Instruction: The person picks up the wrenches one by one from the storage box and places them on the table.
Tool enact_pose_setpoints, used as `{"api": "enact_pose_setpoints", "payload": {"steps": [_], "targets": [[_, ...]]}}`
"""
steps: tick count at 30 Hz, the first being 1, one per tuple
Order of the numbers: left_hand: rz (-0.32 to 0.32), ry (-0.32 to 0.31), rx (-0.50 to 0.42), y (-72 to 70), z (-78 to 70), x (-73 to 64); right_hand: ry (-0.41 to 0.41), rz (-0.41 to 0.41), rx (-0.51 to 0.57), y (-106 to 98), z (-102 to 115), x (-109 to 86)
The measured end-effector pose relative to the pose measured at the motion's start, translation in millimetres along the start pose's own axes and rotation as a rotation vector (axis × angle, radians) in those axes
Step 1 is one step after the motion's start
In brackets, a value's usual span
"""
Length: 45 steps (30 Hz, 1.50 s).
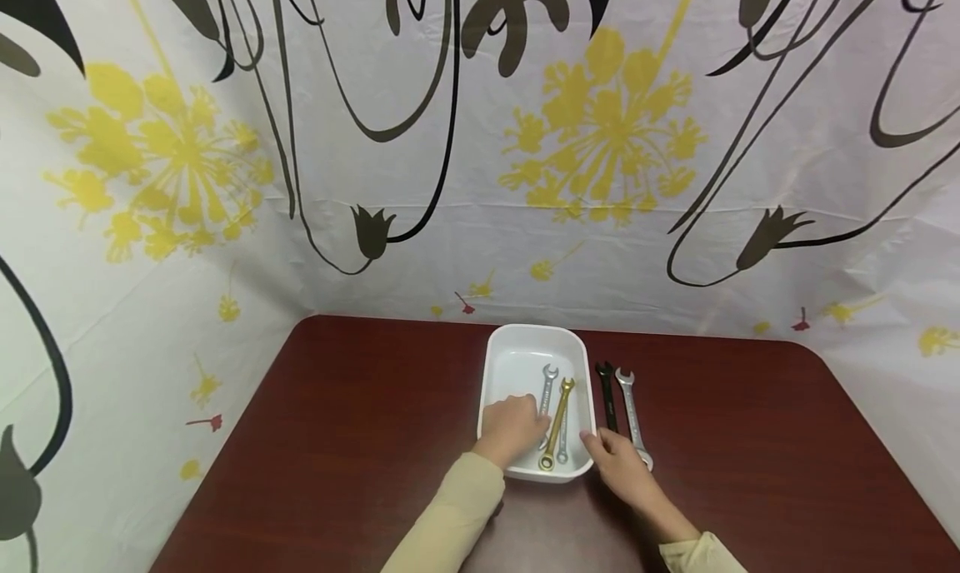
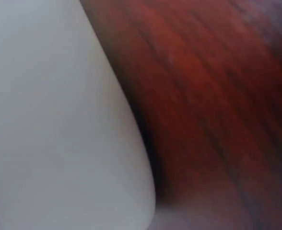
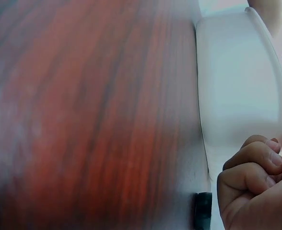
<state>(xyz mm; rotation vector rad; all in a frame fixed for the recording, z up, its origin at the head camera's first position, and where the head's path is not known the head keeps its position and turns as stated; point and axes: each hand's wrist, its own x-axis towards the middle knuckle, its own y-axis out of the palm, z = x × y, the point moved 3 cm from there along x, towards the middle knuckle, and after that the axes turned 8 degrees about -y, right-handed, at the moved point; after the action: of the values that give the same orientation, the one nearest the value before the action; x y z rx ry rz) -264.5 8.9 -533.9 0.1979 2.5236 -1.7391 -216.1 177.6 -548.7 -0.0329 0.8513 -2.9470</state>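
A white tray stands on the table with wrenches in its right half. My left hand is inside the tray, its curled fingers at the shaft of a silver wrench; its fingertips are partly hidden. Beside that wrench lie a gold wrench and a smaller silver wrench. My right hand grips the tray's right rim near the front corner. In the right wrist view, the right fingers curl by the tray's outer wall. The left wrist view shows no fingers.
Right of the tray, a black wrench and another silver wrench lie on the dark red table; my right hand is close to their lower ends. A patterned white cloth hangs along the table's back and left edges.
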Motion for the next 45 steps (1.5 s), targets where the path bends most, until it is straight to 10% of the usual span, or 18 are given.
{"api": "enact_pose_setpoints", "payload": {"steps": [45], "targets": [[0.028,-0.010,0.186,12.7,-3.0,0.4,0.020,0.001,0.047,2.9,-3.6,-0.2]]}}
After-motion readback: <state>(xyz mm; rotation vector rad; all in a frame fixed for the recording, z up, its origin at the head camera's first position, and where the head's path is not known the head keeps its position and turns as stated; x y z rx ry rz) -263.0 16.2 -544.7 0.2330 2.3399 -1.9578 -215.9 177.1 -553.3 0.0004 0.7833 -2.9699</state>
